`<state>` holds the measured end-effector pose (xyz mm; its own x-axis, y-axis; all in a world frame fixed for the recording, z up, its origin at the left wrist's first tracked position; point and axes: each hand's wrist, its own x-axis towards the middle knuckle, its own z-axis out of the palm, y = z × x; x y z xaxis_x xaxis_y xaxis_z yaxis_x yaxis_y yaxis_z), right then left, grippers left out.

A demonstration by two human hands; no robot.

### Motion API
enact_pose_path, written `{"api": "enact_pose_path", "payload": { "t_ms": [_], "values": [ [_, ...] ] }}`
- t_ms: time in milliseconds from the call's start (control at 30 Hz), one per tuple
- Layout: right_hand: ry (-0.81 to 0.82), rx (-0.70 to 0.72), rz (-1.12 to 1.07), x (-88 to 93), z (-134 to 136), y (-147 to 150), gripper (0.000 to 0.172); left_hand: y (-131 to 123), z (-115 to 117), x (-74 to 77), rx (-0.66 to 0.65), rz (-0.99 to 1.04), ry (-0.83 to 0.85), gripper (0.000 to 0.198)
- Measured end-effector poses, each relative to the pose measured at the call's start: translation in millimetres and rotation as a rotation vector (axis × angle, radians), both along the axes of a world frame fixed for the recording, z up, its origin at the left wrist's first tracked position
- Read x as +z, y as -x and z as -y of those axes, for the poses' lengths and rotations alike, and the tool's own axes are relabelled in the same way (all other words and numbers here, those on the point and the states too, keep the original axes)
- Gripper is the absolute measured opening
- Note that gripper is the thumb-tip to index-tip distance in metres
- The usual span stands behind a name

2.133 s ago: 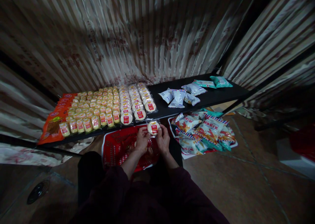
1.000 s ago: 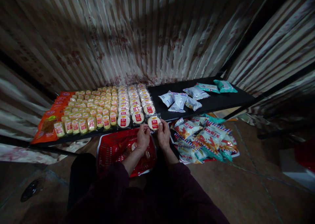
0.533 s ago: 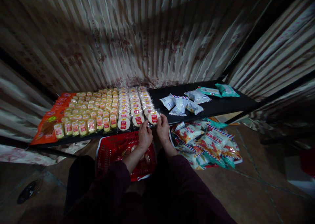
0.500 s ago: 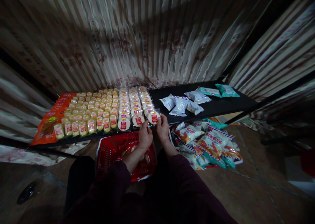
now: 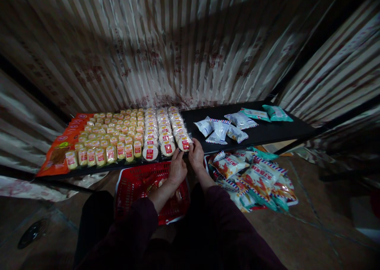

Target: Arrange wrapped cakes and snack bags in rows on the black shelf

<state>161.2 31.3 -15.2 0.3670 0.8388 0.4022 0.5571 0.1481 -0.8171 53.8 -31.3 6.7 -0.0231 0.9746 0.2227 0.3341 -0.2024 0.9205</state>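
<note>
A clear-wrapped round white cracker (image 5: 184,144) with a red label lies at the front of the rightmost cracker row on the black shelf. My right hand (image 5: 196,156) has its thumb and fingers closed on the right edge of its wrapper. At its front left edge, my left hand (image 5: 178,169) is closed, fingertips against the wrapper. Two more rows of the same crackers, including a front cracker (image 5: 168,147), run beside it. Left of those stand several rows of small yellow wrapped cakes (image 5: 100,156).
Orange packets (image 5: 59,153) line the shelf's left end. White snack bags (image 5: 219,131) and green bags (image 5: 277,113) lie on the black shelf (image 5: 267,130) at right. Below are a red basket (image 5: 127,187) and a heap of snack bags (image 5: 258,177). A pleated curtain (image 5: 166,44) hangs behind.
The wrapped cracker has gone from tilted up between my hands to lying in line at the front of its row. Both hands stay close to it; the view has shifted slightly.
</note>
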Motion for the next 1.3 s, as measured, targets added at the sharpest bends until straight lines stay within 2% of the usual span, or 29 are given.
{"api": "enact_pose_path", "payload": {
  "t_ms": [233,633,833,1000,1167,1300],
  "values": [
    [-0.004,-0.034,0.074,-4.7,-1,3,0.043,-3,4,-1.1,-0.1,-0.186,-0.048,0.058],
    [0.004,-0.088,0.25,-1.5,5,4,0.042,0,-8,0.7,-0.185,-0.476,-0.128,0.057],
    [-0.034,0.053,0.279,1.8,-7,-2,0.05,0,-7,3.9,-0.217,-0.635,-0.151,0.053],
    [0.027,0.13,0.299,4.7,-16,-1,0.054,2,-9,5.0,-0.244,-0.787,-0.173,0.057],
    [0.112,0.128,0.285,10.4,-17,2,0.052,3,-14,7.2,-0.244,-0.939,-0.193,0.057],
    [0.136,0.125,0.264,13.3,-19,3,0.052,3,-17,7.4,-0.215,-0.959,-0.209,0.056]
  ]
}}
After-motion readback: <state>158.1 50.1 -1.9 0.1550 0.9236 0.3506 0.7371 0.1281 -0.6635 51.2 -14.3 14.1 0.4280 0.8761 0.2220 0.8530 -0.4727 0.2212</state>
